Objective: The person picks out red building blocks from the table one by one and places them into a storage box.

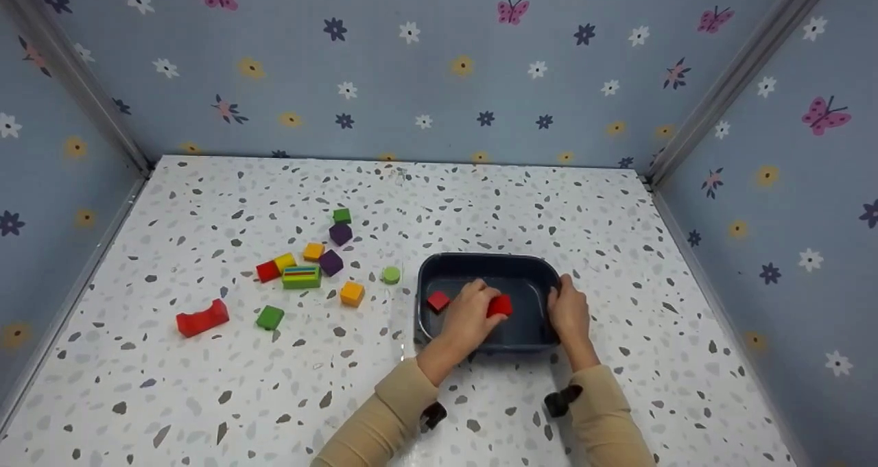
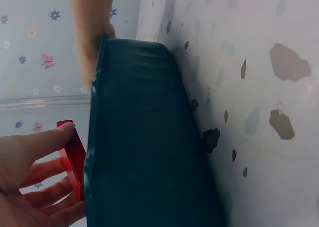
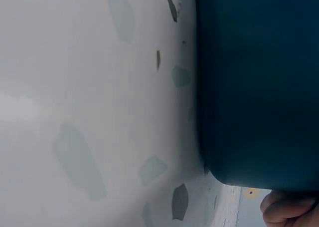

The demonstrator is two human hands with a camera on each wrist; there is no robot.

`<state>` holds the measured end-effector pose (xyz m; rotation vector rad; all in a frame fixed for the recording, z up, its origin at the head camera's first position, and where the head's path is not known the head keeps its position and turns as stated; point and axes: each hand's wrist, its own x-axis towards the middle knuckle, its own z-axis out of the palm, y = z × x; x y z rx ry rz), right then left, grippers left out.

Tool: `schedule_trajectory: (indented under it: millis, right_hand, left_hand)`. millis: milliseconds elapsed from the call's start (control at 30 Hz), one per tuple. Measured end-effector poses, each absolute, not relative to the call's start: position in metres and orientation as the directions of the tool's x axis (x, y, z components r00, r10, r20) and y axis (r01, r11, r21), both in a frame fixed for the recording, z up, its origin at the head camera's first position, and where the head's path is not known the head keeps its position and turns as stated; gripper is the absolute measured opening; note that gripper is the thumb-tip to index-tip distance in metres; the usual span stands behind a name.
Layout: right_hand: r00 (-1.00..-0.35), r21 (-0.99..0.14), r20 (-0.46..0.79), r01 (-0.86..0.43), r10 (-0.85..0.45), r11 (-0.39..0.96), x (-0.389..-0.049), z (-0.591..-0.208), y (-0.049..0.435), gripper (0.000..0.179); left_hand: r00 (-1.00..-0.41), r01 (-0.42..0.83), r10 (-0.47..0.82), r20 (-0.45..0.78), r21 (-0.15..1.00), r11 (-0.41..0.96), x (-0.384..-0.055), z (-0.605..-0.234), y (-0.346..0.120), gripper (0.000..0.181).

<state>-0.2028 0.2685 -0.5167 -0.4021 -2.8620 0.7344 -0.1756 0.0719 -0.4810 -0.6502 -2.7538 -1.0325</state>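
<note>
My left hand [image 1: 472,315] pinches a red block [image 1: 500,306] between thumb and fingers, over the dark blue tub [image 1: 490,349]. The left wrist view shows the thumb on one side of the red block [image 2: 75,157] and fingers behind it, beside the tub's rim. Inside the tub, to the left of that hand, lies another red block [image 1: 438,301]. My right hand [image 1: 569,310] grips the tub's right wall, thumb and fingers on either side of the rim. In the right wrist view, curled fingers [image 3: 289,207] show at the tub's edge [image 3: 259,97].
Left of the tub lie a light green round block [image 1: 391,275], orange blocks [image 1: 352,293], purple blocks [image 1: 331,262], green blocks [image 1: 270,317], a striped green block [image 1: 302,278], a yellow block [image 1: 285,262], a red cube [image 1: 268,271] and a red arch block [image 1: 203,318]. Patterned walls enclose the speckled table.
</note>
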Motion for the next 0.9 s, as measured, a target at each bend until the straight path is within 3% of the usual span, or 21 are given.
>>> schedule_trajectory:
  millis: [567, 900]
  right_hand:
    - [-0.954, -0.493, 0.098, 0.201, 0.283, 0.847, -0.202, -0.516, 0.268, 0.017]
    - [-0.953, -0.483, 0.107, 0.200, 0.284, 0.852, -0.201, -0.516, 0.268, 0.019]
  left_hand:
    - [-0.876, 0.471, 0.457, 0.156, 0.482, 0.738, -0.186, -0.500, 0.097, 0.030]
    - [-0.878, 0.466, 0.469, 0.097, 0.398, 0.790, -0.189, -0.507, 0.105, 0.014]
